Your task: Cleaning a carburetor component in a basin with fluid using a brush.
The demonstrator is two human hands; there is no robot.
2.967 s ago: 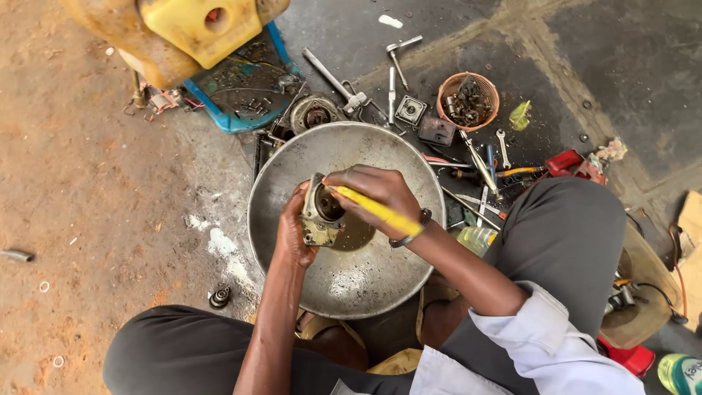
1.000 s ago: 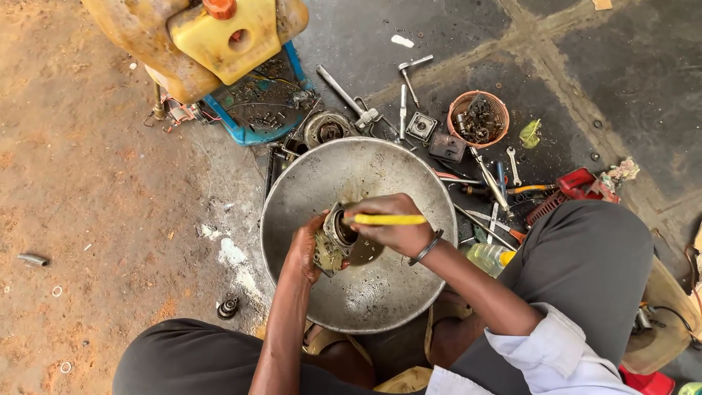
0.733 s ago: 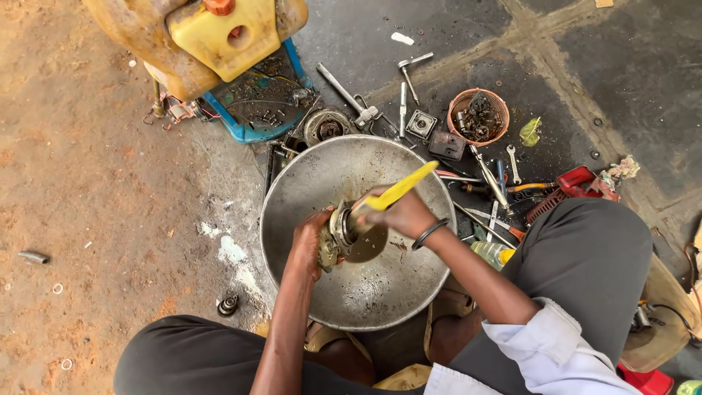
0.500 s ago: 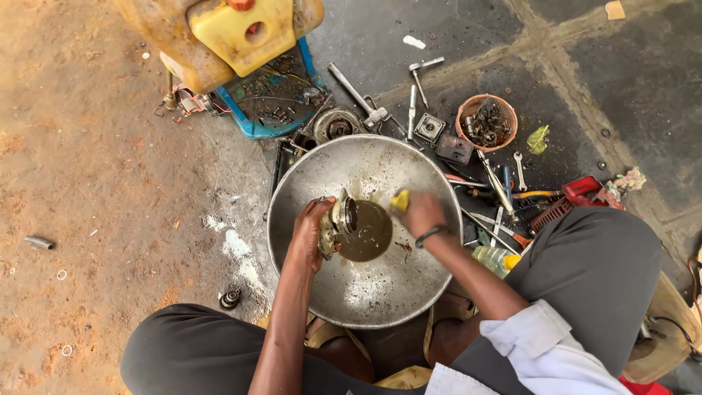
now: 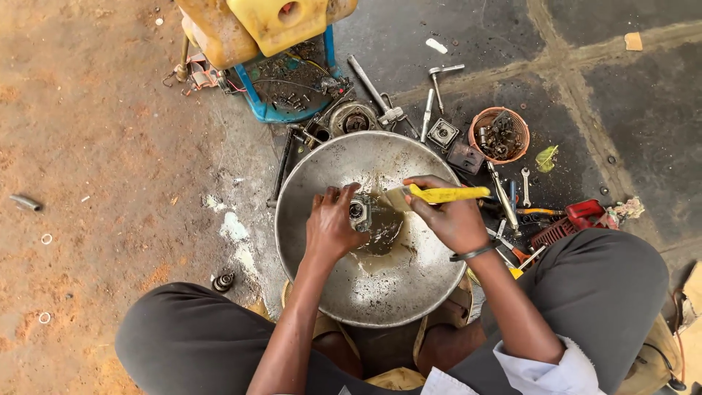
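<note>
Engine part [image 5: 363, 212] held mid-basin [image 5: 322, 168], rims well clear.

Basin [image 5: 329, 292] sits between the knees; engine part [image 5: 363, 213] in it. Behind: jerrycan [image 5: 281, 22] on crate [image 5: 263, 110] (left), tools [image 5: 504, 205] and bowl [image 5: 499, 134] right.

One metal basin [image 5: 409, 292], one yellow-handled brush [image 5: 439, 194], one orange bowl [image 5: 499, 134], two yellow jerrycans [image 5: 274, 25]
</note>
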